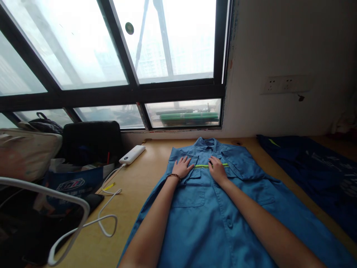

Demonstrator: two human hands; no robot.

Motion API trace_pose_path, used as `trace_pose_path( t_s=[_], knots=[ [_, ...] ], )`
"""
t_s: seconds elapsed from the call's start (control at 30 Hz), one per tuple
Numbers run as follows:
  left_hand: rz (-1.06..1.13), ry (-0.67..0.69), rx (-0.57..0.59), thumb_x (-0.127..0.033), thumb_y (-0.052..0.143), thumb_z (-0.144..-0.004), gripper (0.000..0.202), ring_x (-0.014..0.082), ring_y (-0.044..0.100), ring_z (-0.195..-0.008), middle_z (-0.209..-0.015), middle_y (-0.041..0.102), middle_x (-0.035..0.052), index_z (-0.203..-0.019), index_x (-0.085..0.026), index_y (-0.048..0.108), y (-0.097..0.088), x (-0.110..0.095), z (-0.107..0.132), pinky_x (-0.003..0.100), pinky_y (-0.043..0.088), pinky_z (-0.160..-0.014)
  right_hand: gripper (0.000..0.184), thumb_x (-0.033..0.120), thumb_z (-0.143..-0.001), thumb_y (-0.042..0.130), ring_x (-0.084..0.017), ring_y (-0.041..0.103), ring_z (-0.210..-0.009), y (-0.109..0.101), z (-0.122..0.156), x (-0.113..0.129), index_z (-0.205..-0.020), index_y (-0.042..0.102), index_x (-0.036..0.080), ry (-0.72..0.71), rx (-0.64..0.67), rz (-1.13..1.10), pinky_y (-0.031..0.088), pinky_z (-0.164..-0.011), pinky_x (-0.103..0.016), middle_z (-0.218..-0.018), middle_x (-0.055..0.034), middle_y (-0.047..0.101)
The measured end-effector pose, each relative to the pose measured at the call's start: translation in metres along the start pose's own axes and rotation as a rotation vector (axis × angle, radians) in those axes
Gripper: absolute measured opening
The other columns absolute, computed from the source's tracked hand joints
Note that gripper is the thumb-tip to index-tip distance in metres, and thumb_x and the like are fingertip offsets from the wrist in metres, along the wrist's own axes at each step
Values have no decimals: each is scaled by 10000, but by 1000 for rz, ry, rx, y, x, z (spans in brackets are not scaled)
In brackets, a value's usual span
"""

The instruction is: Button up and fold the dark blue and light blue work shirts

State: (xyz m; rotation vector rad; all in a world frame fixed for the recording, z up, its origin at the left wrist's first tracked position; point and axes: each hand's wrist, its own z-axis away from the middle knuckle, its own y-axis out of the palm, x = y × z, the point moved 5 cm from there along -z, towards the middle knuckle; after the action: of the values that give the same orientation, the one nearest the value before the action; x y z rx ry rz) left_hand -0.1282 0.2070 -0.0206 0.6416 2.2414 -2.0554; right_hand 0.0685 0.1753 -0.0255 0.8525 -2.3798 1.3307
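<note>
A light blue work shirt (212, 216) lies spread front-up on the wooden table (139, 186), collar toward the window. A yellow-green reflective stripe (201, 166) crosses its chest. My left hand (182, 166) rests flat on the shirt's left chest above a pocket, fingers apart, with a beaded bracelet at the wrist. My right hand (216, 169) lies flat just right of the button line, fingers stretched out. Both hands press on the fabric and hold nothing.
A white power bank (132, 154) with a white cable (107, 208) lies left of the shirt. Bags and a black case (90, 141) crowd the far left. A dark blue garment (318, 175) lies at the right. Window and wall stand behind.
</note>
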Motion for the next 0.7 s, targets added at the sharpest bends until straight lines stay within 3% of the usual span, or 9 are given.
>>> trace_pose_path(
  t_s=[0.07,0.2,0.33,0.4,0.5,0.6,0.7],
  knots=[
    [-89,-72,13,-627,258,-779,590,261,204,-1282,-1402,266,-6,-1283,-333,347,8,4,1,504,148,-1017,319,197,-818,400,-197,438,-1104,2,2,9,-1077,567,112,-44,52,31,335,-954,-317,-1154,-118,530],
    [-168,-177,18,-662,182,-765,624,252,181,-1290,-1417,224,-25,-1296,-360,311,7,16,-2,496,144,-1019,328,230,-833,397,-176,435,-1120,-7,-10,8,-1113,551,156,-94,190,101,331,-954,-276,-1189,-76,518],
    [-189,-189,27,-666,160,-761,633,249,170,-1292,-1419,215,-36,-1303,-368,293,5,20,-4,493,151,-1016,337,239,-858,343,-165,492,-1053,-40,-34,-39,-1108,560,175,-23,246,152,351,-927,-266,-1123,-61,569],
    [-199,-197,32,-657,163,-764,629,249,165,-1293,-1421,209,-37,-1306,-365,287,6,20,-4,489,151,-1018,381,278,-862,339,-223,399,-1153,-56,-36,-73,-1178,505,144,63,202,227,284,-978,-365,-1220,-97,494],
    [-205,-213,28,-647,174,-767,625,250,158,-1294,-1425,198,-30,-1312,-358,278,8,20,-5,489,145,-1019,473,435,-850,349,-272,257,-1240,-58,-23,-114,-1264,412,216,217,256,431,194,-998,-475,-1334,-49,373],
    [-190,-249,17,-643,192,-768,628,260,154,-1294,-1428,193,-6,-1313,-344,284,9,21,-8,507,129,-1014,505,498,-834,346,-287,223,-1253,-48,-12,-125,-1274,393,254,275,303,464,148,-987,-526,-1364,-37,325],
    [-155,-241,29,-636,234,-769,617,276,160,-1290,-1420,217,25,-1299,-332,315,7,20,-13,531,110,-1007,421,480,-747,511,-303,307,-1207,-55,-19,-126,-1095,568,250,320,186,200,153,-981,-526,-1264,-59,461]
  ],
)
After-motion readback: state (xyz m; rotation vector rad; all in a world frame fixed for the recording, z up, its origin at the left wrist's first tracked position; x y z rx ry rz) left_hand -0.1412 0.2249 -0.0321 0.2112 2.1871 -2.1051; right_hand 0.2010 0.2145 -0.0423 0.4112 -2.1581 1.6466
